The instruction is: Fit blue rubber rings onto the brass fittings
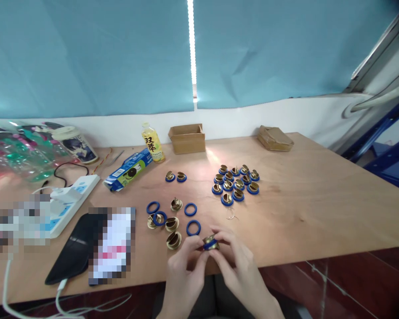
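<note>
Near the table's front edge, my left hand and my right hand pinch a brass fitting with a blue ring between thumbs and fingers. The blue band runs around its middle. Just to the left lie loose blue rings and several bare brass fittings. One loose ring rests against a brass fitting. Farther back sit two brass pieces with blue rings at their bases. A cluster of similar ringed brass pieces stands to the right of them.
A thin clear loop lies below the cluster. At the back are an open cardboard box, a crumpled brown packet, a yellow bottle and a blue carton. Leftward are a power strip, cables and a black phone.
</note>
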{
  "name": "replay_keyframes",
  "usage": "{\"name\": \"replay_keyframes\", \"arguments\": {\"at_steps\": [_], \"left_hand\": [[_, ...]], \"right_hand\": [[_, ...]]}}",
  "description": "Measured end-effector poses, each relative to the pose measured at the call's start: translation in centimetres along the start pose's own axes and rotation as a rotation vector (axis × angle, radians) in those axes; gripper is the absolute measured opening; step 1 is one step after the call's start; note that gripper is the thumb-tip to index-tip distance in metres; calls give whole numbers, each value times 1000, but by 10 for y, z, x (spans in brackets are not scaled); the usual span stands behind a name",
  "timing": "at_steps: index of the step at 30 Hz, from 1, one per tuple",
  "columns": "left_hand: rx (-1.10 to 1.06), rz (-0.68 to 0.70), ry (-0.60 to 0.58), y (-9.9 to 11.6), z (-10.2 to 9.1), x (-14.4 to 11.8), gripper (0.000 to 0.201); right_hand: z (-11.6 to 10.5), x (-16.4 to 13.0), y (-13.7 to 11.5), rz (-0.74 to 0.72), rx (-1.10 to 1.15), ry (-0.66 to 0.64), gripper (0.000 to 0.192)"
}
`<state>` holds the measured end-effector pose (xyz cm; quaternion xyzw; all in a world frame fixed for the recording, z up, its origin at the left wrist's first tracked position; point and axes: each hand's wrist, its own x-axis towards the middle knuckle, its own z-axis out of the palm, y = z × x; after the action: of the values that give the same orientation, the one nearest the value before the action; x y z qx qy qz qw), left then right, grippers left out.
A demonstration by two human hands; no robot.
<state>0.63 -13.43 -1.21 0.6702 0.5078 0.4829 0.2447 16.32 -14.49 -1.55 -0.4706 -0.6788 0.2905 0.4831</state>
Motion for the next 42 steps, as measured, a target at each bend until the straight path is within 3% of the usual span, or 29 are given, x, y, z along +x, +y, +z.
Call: {"name": "replay_keyframes", "arguments": {"at_steps": [6, 11, 17, 29, 42], "left_hand": [[-48, -4, -77, 14, -2, 1, 10], [-4, 33, -129, 23, -3, 3, 8], [30, 72, -155, 21, -4, 1, 8], [5, -19, -184, 6, -1, -6, 9], [25, 38, -61, 7, 8, -8, 8]], "right_hand": [[-7, 3, -4, 202, 288, -60, 26], [-11, 4, -6, 297, 350, -76, 22], [-8, 1, -6, 288, 370, -87, 17], [2, 4, 0, 242, 342, -117, 18], [6, 0, -1, 230, 100, -44, 20]]}}
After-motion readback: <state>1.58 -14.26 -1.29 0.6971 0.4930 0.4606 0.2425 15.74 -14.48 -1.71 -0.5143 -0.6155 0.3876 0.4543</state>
